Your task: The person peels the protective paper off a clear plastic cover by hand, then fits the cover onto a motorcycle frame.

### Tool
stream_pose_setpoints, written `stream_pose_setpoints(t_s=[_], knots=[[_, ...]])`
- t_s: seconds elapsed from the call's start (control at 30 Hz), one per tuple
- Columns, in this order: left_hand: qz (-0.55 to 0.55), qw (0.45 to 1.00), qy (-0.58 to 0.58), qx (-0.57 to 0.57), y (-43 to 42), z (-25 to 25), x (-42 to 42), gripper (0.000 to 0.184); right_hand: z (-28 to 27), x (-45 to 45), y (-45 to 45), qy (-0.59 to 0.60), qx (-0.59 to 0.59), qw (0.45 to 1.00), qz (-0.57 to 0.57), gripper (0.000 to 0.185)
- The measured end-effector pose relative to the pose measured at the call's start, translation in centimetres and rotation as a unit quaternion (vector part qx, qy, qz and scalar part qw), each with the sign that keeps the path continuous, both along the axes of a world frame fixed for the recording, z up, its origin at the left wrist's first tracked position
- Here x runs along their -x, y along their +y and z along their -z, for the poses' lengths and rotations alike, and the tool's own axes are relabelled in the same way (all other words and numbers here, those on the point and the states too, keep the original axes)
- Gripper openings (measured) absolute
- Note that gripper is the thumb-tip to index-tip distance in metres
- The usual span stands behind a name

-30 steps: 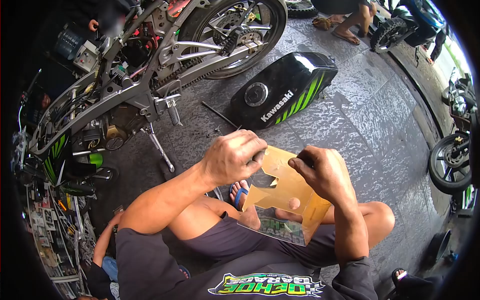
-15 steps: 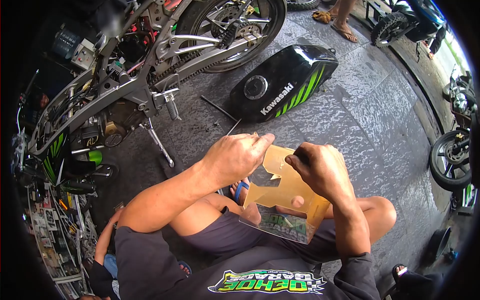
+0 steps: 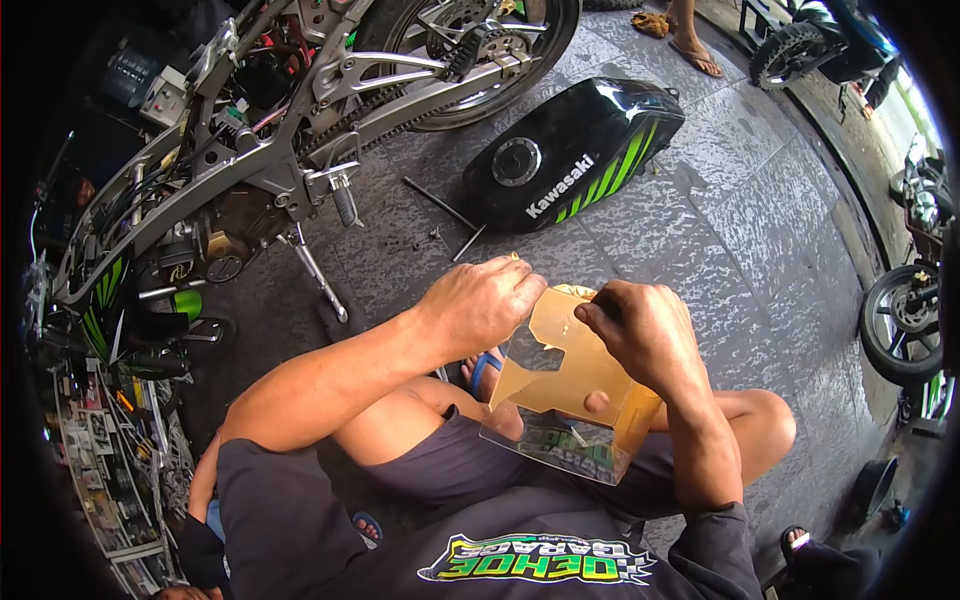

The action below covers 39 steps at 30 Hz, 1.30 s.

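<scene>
A clear plastic sheet is tilted above my lap, with torn tan backing paper covering its upper and right parts. Bare see-through plastic shows at the lower edge and in a notch on the left. My left hand is closed at the sheet's upper left corner, and a small tan scrap pokes up above its fingers. At the upper right, my right hand pinches at the paper and the sheet's edge, thumb in front. Its other fingertips are hidden behind.
A black fuel tank lies on the dark tiled floor ahead, beside a thin metal rod. To the left stands a stripped motorcycle frame with its kickstand down. Another person's foot is at the top. A motorcycle wheel stands right.
My left hand has shifted slightly up and left at the corner. The sheet and my right hand stay nearly in place. The view has moved a little.
</scene>
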<state>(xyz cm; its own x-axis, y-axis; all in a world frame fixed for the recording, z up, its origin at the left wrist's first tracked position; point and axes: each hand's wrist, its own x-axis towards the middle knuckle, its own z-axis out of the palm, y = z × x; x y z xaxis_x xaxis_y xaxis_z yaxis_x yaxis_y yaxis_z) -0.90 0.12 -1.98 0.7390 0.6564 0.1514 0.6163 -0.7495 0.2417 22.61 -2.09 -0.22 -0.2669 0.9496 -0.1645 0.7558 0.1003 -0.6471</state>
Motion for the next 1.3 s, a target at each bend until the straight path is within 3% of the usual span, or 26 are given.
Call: stream_pose_setpoints(t_s=[0.33, 0.57, 0.67, 0.73, 0.87, 1.03, 1.1, 1.17, 1.23, 1.3], knots=[[0.001, 0.998, 0.043, 0.036, 0.0, -0.8, 0.0, 0.023, 0.3, 0.1, 0.1, 0.004, 0.005, 1.0, -0.009, 0.033], [0.005, 0.999, 0.042, -0.001, 0.4, 0.1, 0.0, 0.02, -0.1, 0.4, 0.0, -0.015, 0.024, 1.0, -0.011, 0.031], [-0.01, 0.999, -0.048, 0.012, 0.7, 0.3, 0.3, 0.017, 0.0, 0.3, 0.1, 0.008, 0.022, 1.0, -0.005, 0.031], [-0.052, 0.982, -0.161, 0.083, 0.9, 0.1, 0.2, 0.014, 0.0, 0.1, 0.1, 0.029, 0.023, 0.999, 0.004, 0.032], [-0.122, 0.967, -0.181, 0.132, 1.0, -0.3, 0.1, 0.016, -0.3, 0.0, 0.1, 0.024, 0.021, 0.999, 0.005, 0.032], [-0.101, 0.958, -0.215, 0.162, 1.0, -0.5, -0.4, 0.011, 0.7, -0.1, 0.1, 0.053, 0.008, 0.999, 0.004, 0.03], [-0.107, 0.965, -0.179, 0.156, 1.4, -0.4, -0.2, 0.016, 0.8, 0.0, 0.2, 0.067, -0.007, 0.998, 0.0, 0.03], [-0.284, 0.915, -0.202, 0.206, 1.7, -0.4, -0.4, 0.03, 0.8, 0.1, 0.1, 0.075, 0.002, 0.997, 0.0, 0.03], [-0.338, 0.911, -0.117, 0.207, 2.6, -0.4, 0.8, 0.035, 1.0, -0.1, 0.2, 0.095, -0.004, 0.995, 0.023, 0.029], [-0.326, 0.916, -0.095, 0.213, 2.3, -0.9, 1.1, 0.037, 0.4, -0.3, 0.6, 0.079, 0.021, 0.996, 0.028, 0.03]])
